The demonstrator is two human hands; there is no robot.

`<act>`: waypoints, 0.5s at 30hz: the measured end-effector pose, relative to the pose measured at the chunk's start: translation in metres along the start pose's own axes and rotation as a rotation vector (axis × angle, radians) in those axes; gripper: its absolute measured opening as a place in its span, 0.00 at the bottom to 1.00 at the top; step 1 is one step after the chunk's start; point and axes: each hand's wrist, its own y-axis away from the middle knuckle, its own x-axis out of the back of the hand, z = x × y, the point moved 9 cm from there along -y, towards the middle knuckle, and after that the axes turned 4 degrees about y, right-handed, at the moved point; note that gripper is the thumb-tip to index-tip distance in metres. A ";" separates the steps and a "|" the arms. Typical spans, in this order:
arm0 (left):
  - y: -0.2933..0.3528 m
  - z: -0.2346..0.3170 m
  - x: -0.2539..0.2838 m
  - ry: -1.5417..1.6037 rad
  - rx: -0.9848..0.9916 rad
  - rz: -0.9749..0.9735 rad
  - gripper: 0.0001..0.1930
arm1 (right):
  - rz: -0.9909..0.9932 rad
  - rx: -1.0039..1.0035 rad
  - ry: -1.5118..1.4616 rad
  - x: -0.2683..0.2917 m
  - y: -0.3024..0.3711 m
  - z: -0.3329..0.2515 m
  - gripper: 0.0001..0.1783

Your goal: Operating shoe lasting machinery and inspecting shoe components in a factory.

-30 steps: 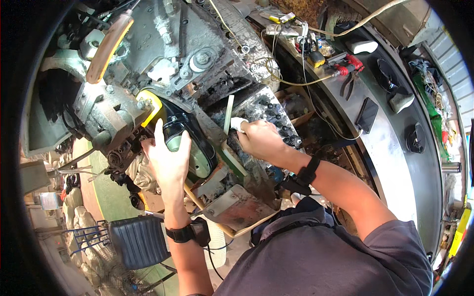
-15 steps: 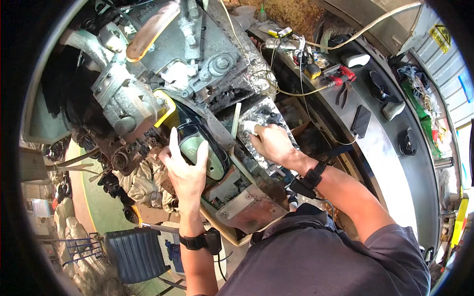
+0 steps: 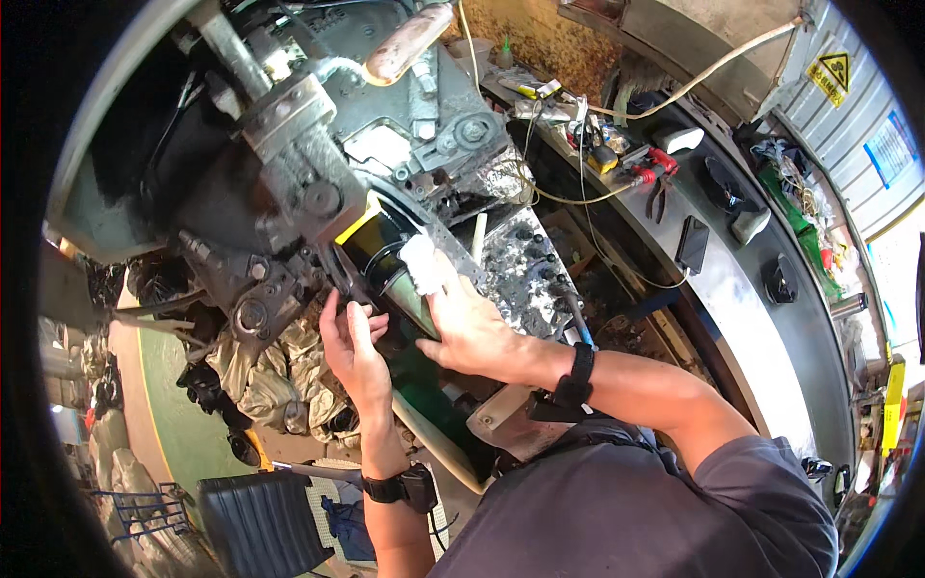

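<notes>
White cloth (image 3: 420,262): soft, crumpled into a small wad, held up against or just over the long piece; exact contact unclear.
Cloth's place: to the right of the yellow plate (image 3: 358,220) and a little nearer the person.
Long piece (image 3: 393,275): smooth, black and green, a dark band across it, partly covered.
Its pose: slanting down and rightward from just beside the yellow plate.

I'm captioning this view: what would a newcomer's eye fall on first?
Probably the right hand near the centre, holding a white wad, with the left hand to its left. Above them stands a grey machine with a yellow piece; rightward, a red tool lies on a bench.
</notes>
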 end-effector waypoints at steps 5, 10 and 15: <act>0.018 -0.010 0.010 0.302 0.062 0.121 0.25 | -0.062 -0.283 -0.318 0.037 0.015 0.001 0.42; 0.035 0.050 -0.053 0.745 0.213 -0.227 0.29 | -0.272 -0.479 -0.944 0.107 0.059 -0.023 0.54; 0.063 0.041 -0.120 0.984 0.516 -0.369 0.20 | -0.066 -0.321 -1.374 0.158 0.097 -0.006 0.44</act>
